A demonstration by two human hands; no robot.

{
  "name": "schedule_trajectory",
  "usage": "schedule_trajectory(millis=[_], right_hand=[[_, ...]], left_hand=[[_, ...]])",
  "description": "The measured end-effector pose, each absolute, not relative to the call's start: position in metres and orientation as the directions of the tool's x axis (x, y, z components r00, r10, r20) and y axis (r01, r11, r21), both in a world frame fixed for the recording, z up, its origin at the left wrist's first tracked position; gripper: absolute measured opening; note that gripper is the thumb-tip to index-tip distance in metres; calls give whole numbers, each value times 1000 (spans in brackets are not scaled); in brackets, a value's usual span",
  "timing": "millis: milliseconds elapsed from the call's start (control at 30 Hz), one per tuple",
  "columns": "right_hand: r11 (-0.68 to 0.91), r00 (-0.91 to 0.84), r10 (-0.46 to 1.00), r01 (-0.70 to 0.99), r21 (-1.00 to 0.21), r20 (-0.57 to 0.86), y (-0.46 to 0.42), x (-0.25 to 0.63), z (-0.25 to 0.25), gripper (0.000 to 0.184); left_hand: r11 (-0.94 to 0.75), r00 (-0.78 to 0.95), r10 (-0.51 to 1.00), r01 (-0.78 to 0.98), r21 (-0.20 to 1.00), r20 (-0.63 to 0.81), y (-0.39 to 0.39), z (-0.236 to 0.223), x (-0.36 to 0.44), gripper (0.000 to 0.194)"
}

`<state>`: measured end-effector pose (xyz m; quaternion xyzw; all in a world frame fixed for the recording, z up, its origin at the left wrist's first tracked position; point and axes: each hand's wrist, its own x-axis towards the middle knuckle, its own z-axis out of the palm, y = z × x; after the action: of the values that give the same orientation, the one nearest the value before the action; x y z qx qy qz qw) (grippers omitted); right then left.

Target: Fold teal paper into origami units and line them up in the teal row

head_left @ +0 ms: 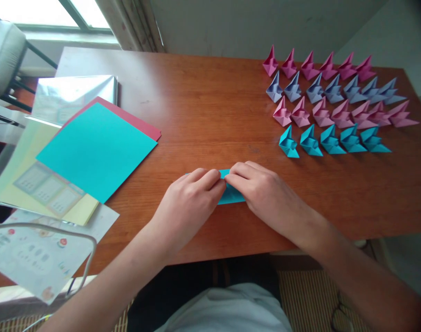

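Left hand (191,198) pinches blue paper (230,197) near the table (196,110) front edge; right hand (264,191) likewise. Paper figures (333,92) stand toward the right edge.

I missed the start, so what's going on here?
A person's left hand and right hand both pinch a turquoise paper piece, partly hidden beneath them, on the wooden table. To the right stand four rows of folded paper figures, the turquoise row nearest. At the left, a flat turquoise sheet lies over a red sheet.

Curtain (136,25) beside bright window (40,11), padded chair (4,57) far left.
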<state>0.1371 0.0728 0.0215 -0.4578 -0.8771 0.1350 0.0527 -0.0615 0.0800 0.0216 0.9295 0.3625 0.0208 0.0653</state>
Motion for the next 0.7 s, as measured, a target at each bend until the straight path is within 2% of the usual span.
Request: schedule_trajectory(millis=[100, 200, 300, 433, 500, 600, 700], right_hand=[[599, -614, 789, 777, -191, -25, 59, 134, 25, 21], [645, -645, 764, 763, -31, 8, 38, 130, 25, 33], [643, -644, 764, 765, 38, 28, 17, 125, 20, 46], [575, -574, 818, 815, -73, 33, 1, 117, 11, 56], [529, -530, 847, 835, -150, 40, -4, 113, 7, 62], [491, -493, 868, 835, -248, 55, -7, 108, 3, 66], [468, -470, 879, 820, -330, 81, -7, 107, 2, 70]], left_hand=[[-753, 753, 657, 657, 3, 19, 63, 23, -59, 31], [-750, 752, 656, 659, -53, 65, 40, 21, -56, 41], [-740, 742, 671, 668, -82, -12, 22, 19, -52, 56], [-696, 686, 711, 717, -20, -152, 12, 19, -46, 104], [-696, 678, 705, 718, -19, -206, 10, 18, -44, 120], [-700, 667, 701, 711, -66, -253, 9, 17, -40, 133], [-700, 648, 701, 705, -113, -297, 8, 17, -37, 132]])
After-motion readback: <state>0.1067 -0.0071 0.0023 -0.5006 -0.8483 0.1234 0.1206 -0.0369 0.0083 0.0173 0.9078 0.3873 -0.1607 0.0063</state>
